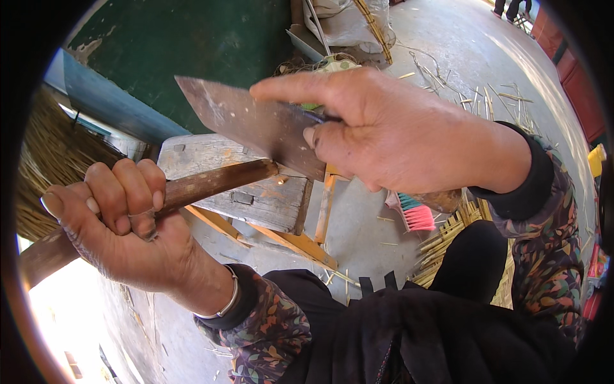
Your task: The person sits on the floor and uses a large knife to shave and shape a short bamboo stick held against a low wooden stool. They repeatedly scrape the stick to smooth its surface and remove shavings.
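My left hand (128, 224) is closed round a long brown stick (211, 184), which slants up to the right and runs out of view at the left. In my right hand (403, 128) is a cleaver (236, 118) with a broad, dull, spotted blade. The index finger lies stretched along the blade's upper edge, and the thumb presses near the handle. The blade's lower edge is close to the stick's far end; whether they touch I cannot tell. Below both stands a worn wooden bench (275, 208).
A bundle of thin strips (54, 153) stands at the left. A broom head (412, 212) with pink and green bristles and a woven bamboo piece (448, 240) lie near my knee. Scraps (492, 102) litter the floor. A white sack (352, 25) stands behind; another person's legs (511, 9) show far right.
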Demonstrator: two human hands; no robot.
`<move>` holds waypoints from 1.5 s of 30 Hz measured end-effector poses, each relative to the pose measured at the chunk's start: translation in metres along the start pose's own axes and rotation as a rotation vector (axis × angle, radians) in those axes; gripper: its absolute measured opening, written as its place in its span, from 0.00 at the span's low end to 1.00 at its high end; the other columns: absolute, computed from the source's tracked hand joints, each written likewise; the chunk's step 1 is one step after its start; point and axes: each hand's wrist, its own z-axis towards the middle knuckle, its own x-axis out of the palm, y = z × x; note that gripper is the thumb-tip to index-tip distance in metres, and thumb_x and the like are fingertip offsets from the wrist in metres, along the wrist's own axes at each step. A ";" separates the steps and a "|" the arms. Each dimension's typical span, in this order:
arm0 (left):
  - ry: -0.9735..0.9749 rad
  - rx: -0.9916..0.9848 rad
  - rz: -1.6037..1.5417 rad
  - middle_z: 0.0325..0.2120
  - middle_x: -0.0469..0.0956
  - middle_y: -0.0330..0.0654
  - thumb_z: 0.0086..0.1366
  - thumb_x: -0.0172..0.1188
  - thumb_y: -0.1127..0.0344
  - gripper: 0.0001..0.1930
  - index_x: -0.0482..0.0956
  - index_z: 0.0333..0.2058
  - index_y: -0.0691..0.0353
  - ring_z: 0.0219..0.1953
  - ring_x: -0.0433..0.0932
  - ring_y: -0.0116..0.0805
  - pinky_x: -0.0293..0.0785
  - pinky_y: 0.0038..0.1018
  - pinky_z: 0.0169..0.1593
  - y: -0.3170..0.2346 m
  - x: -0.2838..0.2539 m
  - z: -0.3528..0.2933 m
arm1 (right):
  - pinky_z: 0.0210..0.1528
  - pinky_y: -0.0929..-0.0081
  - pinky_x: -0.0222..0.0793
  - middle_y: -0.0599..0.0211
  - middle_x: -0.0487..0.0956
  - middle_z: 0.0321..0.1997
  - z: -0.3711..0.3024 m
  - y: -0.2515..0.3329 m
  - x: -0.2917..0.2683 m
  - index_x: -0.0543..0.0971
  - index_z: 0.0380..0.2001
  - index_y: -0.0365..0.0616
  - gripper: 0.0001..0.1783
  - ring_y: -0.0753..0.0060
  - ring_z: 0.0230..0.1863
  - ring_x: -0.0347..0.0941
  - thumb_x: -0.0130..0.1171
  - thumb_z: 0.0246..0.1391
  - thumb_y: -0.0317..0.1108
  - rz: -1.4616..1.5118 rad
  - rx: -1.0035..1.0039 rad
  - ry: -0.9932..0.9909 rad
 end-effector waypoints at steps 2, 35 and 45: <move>0.012 -0.001 -0.023 0.10 0.52 0.29 0.70 0.48 0.55 0.24 0.54 0.15 0.48 0.11 0.48 0.18 0.51 0.19 0.19 0.001 -0.002 0.001 | 0.35 0.61 0.71 0.40 0.76 0.33 -0.001 0.014 -0.011 0.74 0.42 0.33 0.15 0.43 0.32 0.76 0.50 0.55 0.33 0.031 0.052 -0.017; -0.062 -0.007 -0.033 0.10 0.51 0.28 0.69 0.50 0.56 0.23 0.54 0.15 0.49 0.10 0.48 0.17 0.51 0.19 0.20 0.001 -0.002 0.000 | 0.30 0.67 0.72 0.49 0.76 0.24 0.003 0.004 -0.002 0.74 0.40 0.31 0.16 0.57 0.26 0.77 0.58 0.47 0.27 -0.165 -0.062 -0.023; -0.058 -0.007 -0.038 0.09 0.51 0.28 0.69 0.50 0.57 0.23 0.54 0.15 0.48 0.10 0.48 0.18 0.51 0.20 0.20 -0.001 0.000 0.001 | 0.39 0.59 0.70 0.45 0.78 0.31 0.004 0.006 0.001 0.75 0.40 0.35 0.15 0.51 0.35 0.77 0.49 0.55 0.34 -0.074 0.054 0.039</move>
